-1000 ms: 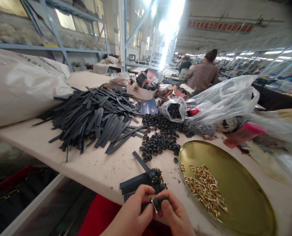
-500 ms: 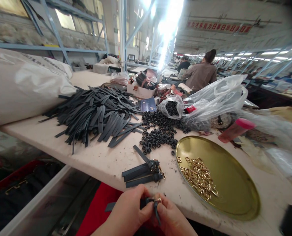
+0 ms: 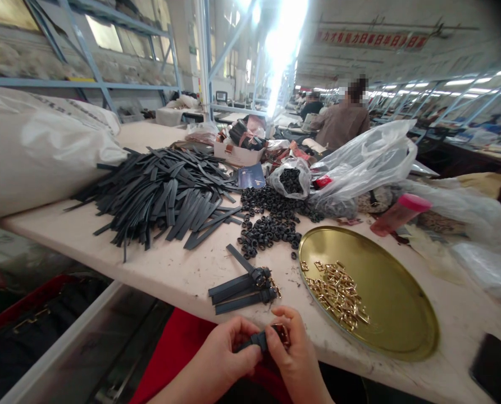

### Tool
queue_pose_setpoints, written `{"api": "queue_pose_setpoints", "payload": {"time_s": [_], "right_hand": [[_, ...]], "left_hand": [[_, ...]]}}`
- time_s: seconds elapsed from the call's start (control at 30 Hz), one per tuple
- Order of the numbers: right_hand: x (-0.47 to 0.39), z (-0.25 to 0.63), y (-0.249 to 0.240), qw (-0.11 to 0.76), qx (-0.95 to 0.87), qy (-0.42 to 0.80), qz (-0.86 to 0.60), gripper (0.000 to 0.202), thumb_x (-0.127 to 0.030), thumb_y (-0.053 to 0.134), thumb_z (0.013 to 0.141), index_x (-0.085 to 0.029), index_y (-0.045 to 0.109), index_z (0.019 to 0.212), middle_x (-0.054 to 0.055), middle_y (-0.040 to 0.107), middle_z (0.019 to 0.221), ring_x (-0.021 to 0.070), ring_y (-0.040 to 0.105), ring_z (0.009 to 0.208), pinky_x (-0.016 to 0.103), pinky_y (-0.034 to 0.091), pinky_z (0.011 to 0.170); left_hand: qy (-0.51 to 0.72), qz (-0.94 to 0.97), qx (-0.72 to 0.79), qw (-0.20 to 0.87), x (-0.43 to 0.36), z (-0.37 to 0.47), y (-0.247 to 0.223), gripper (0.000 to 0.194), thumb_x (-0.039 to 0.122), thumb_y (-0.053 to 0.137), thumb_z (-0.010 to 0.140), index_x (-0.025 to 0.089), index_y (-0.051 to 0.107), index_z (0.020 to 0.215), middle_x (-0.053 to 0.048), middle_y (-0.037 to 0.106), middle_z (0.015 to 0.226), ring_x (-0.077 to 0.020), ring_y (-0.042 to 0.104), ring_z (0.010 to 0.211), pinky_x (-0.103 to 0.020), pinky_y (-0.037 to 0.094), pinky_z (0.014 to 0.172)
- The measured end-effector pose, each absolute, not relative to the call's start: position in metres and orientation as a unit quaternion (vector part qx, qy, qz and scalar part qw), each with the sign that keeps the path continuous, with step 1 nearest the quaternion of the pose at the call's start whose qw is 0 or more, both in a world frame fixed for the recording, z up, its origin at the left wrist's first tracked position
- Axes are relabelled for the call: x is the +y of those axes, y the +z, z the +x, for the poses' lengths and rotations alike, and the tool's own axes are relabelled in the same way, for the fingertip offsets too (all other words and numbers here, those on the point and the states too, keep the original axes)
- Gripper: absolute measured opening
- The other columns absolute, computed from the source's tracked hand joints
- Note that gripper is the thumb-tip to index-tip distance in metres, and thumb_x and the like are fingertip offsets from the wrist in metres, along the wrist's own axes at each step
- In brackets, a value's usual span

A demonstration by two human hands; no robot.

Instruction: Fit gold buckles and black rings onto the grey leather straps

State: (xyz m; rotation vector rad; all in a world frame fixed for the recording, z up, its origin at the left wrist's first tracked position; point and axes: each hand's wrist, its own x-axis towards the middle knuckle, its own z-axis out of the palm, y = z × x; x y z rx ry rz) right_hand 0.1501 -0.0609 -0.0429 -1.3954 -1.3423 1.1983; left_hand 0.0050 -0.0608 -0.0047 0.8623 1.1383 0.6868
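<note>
Between my two hands, just off the table's front edge, is a dark strap [image 3: 258, 339] with a gold buckle [image 3: 282, 333] at its right end. My left hand [image 3: 229, 349] pinches the strap's body between thumb and fingers. Closed around the buckle end is my right hand [image 3: 291, 348], its fingers partly covering the metal. Beyond them, several buckled straps [image 3: 233, 292] lie stacked on the table. To the right a round gold tray [image 3: 396, 314] carries a heap of small gold buckles [image 3: 338, 292]. Small black loops [image 3: 269, 235] are scattered behind the buckled straps.
A large pile of dark strips [image 3: 162, 193] covers the table's left part, beside a big white sack [image 3: 35, 151]. Clear plastic bags [image 3: 368, 168] and a pink-capped container [image 3: 402, 214] stand behind the tray. A dark flat object [image 3: 497, 365] lies at the right edge. A person [image 3: 344, 123] sits further back.
The strap's loose end, earlier hanging down between my hands, now no longer shows there. My right hand has risen slightly and shifted its grip around the buckle end. The view has moved a little.
</note>
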Motion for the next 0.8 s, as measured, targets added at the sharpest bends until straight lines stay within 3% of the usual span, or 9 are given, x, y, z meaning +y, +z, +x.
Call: {"api": "queue_pose_setpoints", "payload": {"time_s": [0.1, 0.2, 0.3, 0.4, 0.57, 0.8], "right_hand": [[-0.061, 0.156, -0.038, 0.361, -0.573, 0.534, -0.506, 0.021, -0.041, 0.051, 0.077, -0.02, 0.05, 0.081, -0.004, 0.047, 0.062, 0.0106, 0.043, 0.055, 0.021, 0.034, 0.051], [-0.059, 0.159, -0.035, 0.324, -0.511, 0.63, -0.487, 0.028, -0.045, 0.058, 0.071, -0.02, 0.045, 0.074, -0.008, 0.039, 0.053, 0.0069, 0.033, 0.045, 0.018, 0.025, 0.042], [-0.057, 0.159, -0.036, 0.304, -0.457, 0.664, -0.508, 0.03, -0.048, 0.053, 0.074, -0.021, 0.041, 0.073, -0.011, 0.034, 0.045, 0.0058, 0.028, 0.038, 0.018, 0.02, 0.038], [-0.056, 0.16, -0.039, 0.313, -0.497, 0.605, -0.537, 0.025, -0.043, 0.051, 0.077, -0.021, 0.042, 0.07, -0.01, 0.036, 0.047, 0.0072, 0.033, 0.042, 0.018, 0.025, 0.041], [-0.056, 0.165, -0.042, 0.284, -0.649, 0.483, -0.515, 0.012, -0.029, 0.05, 0.078, -0.019, 0.052, 0.071, -0.003, 0.055, 0.06, 0.012, 0.048, 0.056, 0.022, 0.035, 0.052], [-0.066, 0.171, -0.039, 0.274, -0.649, 0.548, -0.451, 0.014, -0.027, 0.043, 0.083, -0.02, 0.052, 0.077, 0.0, 0.06, 0.068, 0.0134, 0.053, 0.062, 0.023, 0.04, 0.056]], "left_hand": [[0.29, 0.386, 0.506, 0.715, -0.06, 0.002, -0.007, 0.014, 0.014, 0.055, 0.06, 0.014, 0.052, 0.074, 0.005, 0.058, 0.057, -0.0055, 0.048, 0.046, -0.017, 0.035, 0.046], [0.268, 0.379, 0.495, 0.734, -0.059, 0.001, -0.007, 0.017, 0.016, 0.059, 0.061, 0.012, 0.054, 0.076, 0.004, 0.06, 0.059, -0.0057, 0.05, 0.048, -0.018, 0.036, 0.048], [0.265, 0.374, 0.479, 0.749, -0.059, 0.002, -0.007, 0.02, 0.019, 0.061, 0.06, 0.011, 0.054, 0.078, 0.001, 0.063, 0.064, -0.0067, 0.051, 0.049, -0.019, 0.038, 0.049], [0.278, 0.36, 0.474, 0.754, -0.057, 0.004, -0.012, 0.022, 0.021, 0.062, 0.061, 0.011, 0.054, 0.079, 0.001, 0.063, 0.064, -0.0061, 0.051, 0.048, -0.019, 0.038, 0.049], [0.24, 0.354, 0.494, 0.757, -0.056, 0.003, -0.024, 0.023, 0.025, 0.062, 0.064, 0.011, 0.056, 0.081, 0.001, 0.063, 0.063, -0.0049, 0.05, 0.044, -0.017, 0.032, 0.045], [0.208, 0.374, 0.499, 0.753, -0.058, 0.004, -0.021, 0.02, 0.019, 0.058, 0.062, 0.012, 0.055, 0.081, 0.003, 0.06, 0.062, -0.0065, 0.049, 0.044, -0.018, 0.034, 0.046]]}}
